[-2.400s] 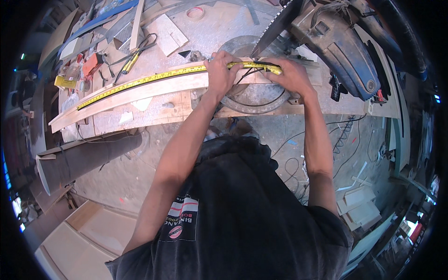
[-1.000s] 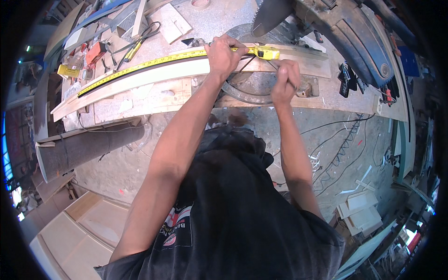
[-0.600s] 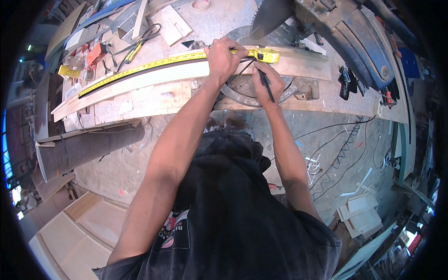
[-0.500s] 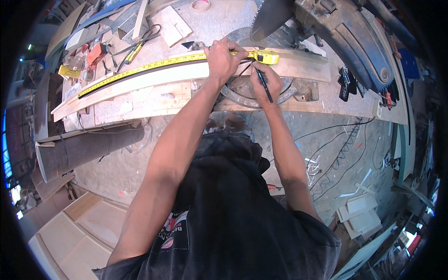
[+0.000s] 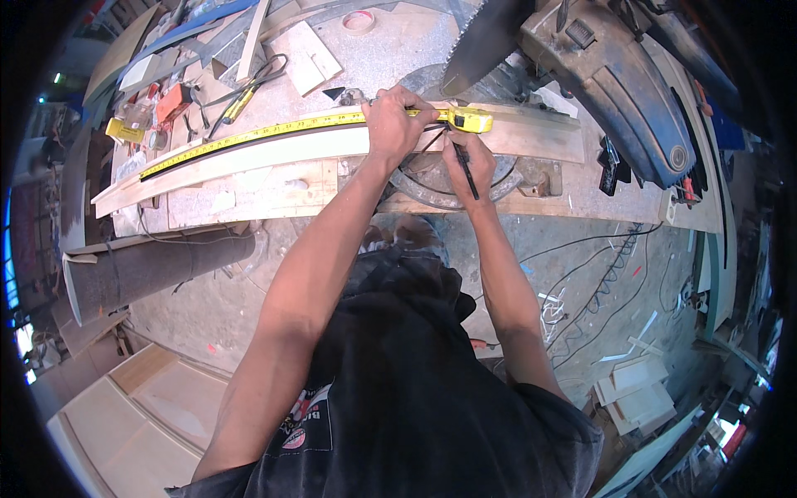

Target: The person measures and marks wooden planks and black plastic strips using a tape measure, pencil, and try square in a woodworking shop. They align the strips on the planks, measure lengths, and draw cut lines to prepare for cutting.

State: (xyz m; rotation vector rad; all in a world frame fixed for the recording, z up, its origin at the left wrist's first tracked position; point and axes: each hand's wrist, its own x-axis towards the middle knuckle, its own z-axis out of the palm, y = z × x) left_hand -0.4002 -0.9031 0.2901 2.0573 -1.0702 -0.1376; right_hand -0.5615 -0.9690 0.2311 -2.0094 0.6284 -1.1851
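While the left hand (image 5: 393, 126) held the yellow tape measure (image 5: 290, 127) along the long pale board (image 5: 299, 149), its grip was closed on the extended tape, fingers toward the far edge and thumb pointing right, toward the tape case (image 5: 471, 121). The right hand (image 5: 471, 162) had its grip shut around a slim black pencil (image 5: 466, 173), whose upper end slanted back along the hand; its writing end was just on the near side of the tape case, though whether it touched wood could not be told. Tape and board shared one long axis, running left to right across the counter (image 5: 398, 46), and the pencil pointed steeply across it. The right hand was nearer the tape case, the left hand just to its left. Beyond both, at upper right, stood a mitre saw (image 5: 614, 91)
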